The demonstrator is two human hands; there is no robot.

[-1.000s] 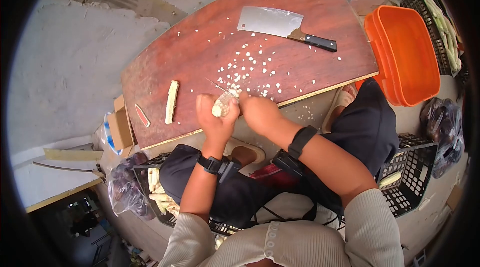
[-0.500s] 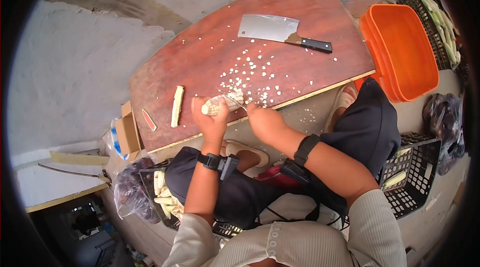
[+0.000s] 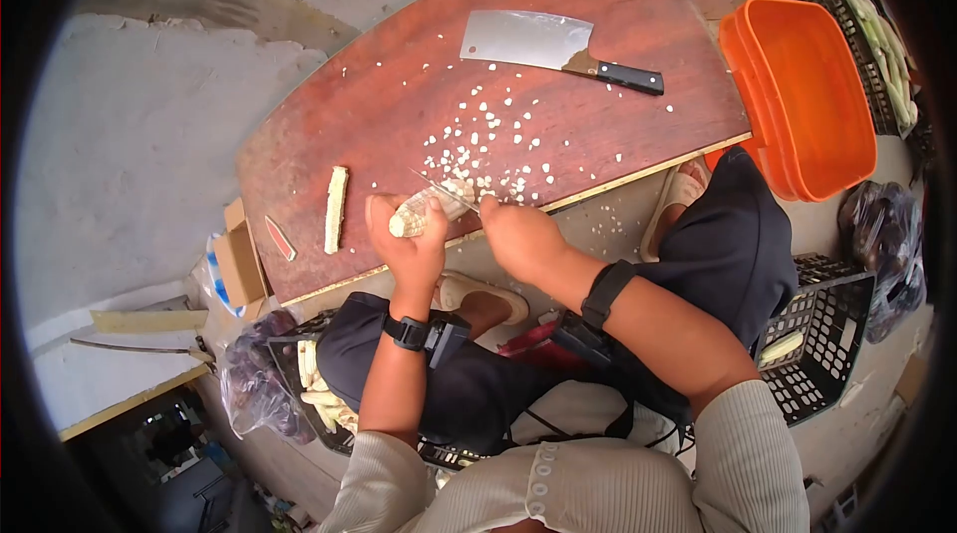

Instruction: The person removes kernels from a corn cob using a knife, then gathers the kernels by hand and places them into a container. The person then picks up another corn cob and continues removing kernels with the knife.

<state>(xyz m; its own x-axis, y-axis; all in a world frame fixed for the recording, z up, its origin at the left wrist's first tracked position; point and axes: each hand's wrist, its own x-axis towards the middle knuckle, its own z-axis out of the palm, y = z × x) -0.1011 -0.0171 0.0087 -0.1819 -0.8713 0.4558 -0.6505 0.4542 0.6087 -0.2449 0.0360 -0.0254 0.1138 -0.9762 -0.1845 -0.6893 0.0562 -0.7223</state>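
Shelling of maize at a low, reddish-brown wooden tabletop (image 3: 339,124) with a curved far side, as seen from where I stand. The left hand (image 3: 407,249) grips a pale, cream-coloured corn cob (image 3: 431,206), its thumb along the near side and its fingers wrapped beneath; their tips are hidden from me. The cob lies tilted above the near edge of the wood, one blunt end toward the left wrist, the other toward the scattered kernels. The right hand (image 3: 520,237) is closed, fingers curled about the near end of a thin, narrow metal blade (image 3: 445,190); its handle is concealed, and the blade crosses the cob. Loose white kernels (image 3: 491,123) fan out beyond both hands, densest beside the cob. Further off rests a broad steel cleaver with a black riveted handle (image 3: 558,52), well apart from either hand. To the left lie a long, cream-coloured strip (image 3: 336,210) and a small, pointed red piece with a pale border (image 3: 280,238). At the right end of the wood stands an orange plastic tub (image 3: 763,104); below it, a black perforated plastic crate (image 3: 819,329) contains another pale cob (image 3: 782,346).
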